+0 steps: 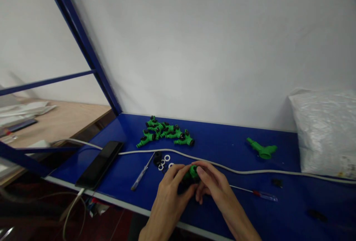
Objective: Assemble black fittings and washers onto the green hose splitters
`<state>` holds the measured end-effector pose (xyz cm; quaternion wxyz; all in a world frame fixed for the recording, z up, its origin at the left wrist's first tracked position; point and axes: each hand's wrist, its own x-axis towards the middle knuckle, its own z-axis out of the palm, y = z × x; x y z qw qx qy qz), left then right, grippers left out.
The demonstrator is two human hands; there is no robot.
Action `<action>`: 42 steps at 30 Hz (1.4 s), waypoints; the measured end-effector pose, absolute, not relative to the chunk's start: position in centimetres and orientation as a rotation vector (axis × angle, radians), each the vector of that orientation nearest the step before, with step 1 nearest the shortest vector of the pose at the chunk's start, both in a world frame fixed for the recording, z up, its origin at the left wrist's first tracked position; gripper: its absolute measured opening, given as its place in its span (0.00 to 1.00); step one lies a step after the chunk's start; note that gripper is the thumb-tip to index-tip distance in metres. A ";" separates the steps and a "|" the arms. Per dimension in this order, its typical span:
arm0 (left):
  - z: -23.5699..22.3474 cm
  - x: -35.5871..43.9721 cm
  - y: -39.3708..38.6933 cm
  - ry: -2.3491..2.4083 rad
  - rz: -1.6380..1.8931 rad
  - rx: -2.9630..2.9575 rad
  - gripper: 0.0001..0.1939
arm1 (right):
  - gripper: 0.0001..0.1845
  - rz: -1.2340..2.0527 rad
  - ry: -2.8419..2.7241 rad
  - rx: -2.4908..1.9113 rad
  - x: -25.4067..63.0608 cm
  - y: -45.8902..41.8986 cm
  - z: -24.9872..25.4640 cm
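Both of my hands meet over the blue table near its front edge, around a green and black hose connector (193, 172). My left hand (172, 191) wraps its fingers round the left side of the connector. From the right, my right hand (213, 183) closes its fingers on the same piece, covering much of it. Just left of my hands lie several white washers (167, 158) and a black round part (157, 158). A clear-handled screwdriver (141, 176) lies further left. Right of my hands, a red-and-clear screwdriver (264, 195) points its shaft toward them.
Several green connectors (169, 131) form a pile at the back. A single green connector body (263, 149) lies at right, near a white plastic package (325, 133). A pale cable (241, 172) crosses the table (219, 140). A black phone (100, 165) rests at left, by the blue frame (83, 44).
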<state>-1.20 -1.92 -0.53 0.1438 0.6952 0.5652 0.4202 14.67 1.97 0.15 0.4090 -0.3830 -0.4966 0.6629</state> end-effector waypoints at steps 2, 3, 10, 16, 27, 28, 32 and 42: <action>-0.6 -1.2 -1.9 1.594 1.211 1.936 0.28 | 0.27 1.662 -1.246 -0.956 14.6 2.0 0.0; -0.5 -1.2 -1.9 1.582 1.213 1.908 0.28 | 0.25 1.653 -1.242 -0.953 14.6 2.0 -0.1; 1.7 -1.0 -1.6 1.524 1.209 1.751 0.16 | 0.21 1.614 -1.184 -0.941 14.6 2.2 -0.4; 2.2 -0.1 -0.5 1.397 1.291 1.486 0.12 | 0.18 1.658 -1.135 -0.888 14.4 2.0 0.1; 1.6 -0.6 0.2 1.140 1.261 1.236 0.13 | 0.18 1.711 -1.078 -0.843 14.5 1.7 -0.2; 1.5 -0.8 0.2 1.113 1.250 1.230 0.13 | 0.18 1.718 -1.076 -0.836 14.5 1.6 -0.3; 1.7 -1.2 0.2 1.040 1.210 1.184 0.14 | 0.19 1.735 -1.080 -0.820 14.5 1.6 -0.3; 2.3 -1.8 -0.4 1.087 1.146 1.370 0.17 | 0.18 1.755 -1.092 -0.817 14.5 1.5 0.0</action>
